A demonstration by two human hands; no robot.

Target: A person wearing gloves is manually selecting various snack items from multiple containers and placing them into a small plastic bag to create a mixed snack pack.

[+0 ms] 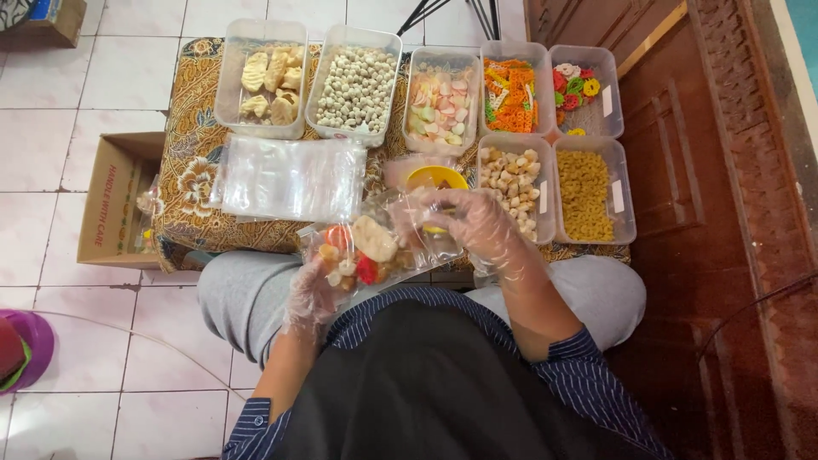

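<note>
Both my hands wear thin clear plastic gloves. My left hand [308, 300] holds the bottom of a clear plastic bag [375, 247] filled with mixed crackers in white, orange and red. My right hand [477, 223] grips the bag's open top edge, just in front of a small yellow bowl [435, 177] on the low table. A stack of empty clear bags [290, 177] lies on the patterned cloth to the left of the bowl.
Several clear tubs stand on the batik-covered table [192, 183]: pale crackers [266, 81], round balls [356, 85], pastel pieces [440, 106], orange shapes [509, 92], coloured rings [576, 85], beige chunks [511, 181], yellow curls [584, 194]. A cardboard box [115, 200] sits left; wooden door right.
</note>
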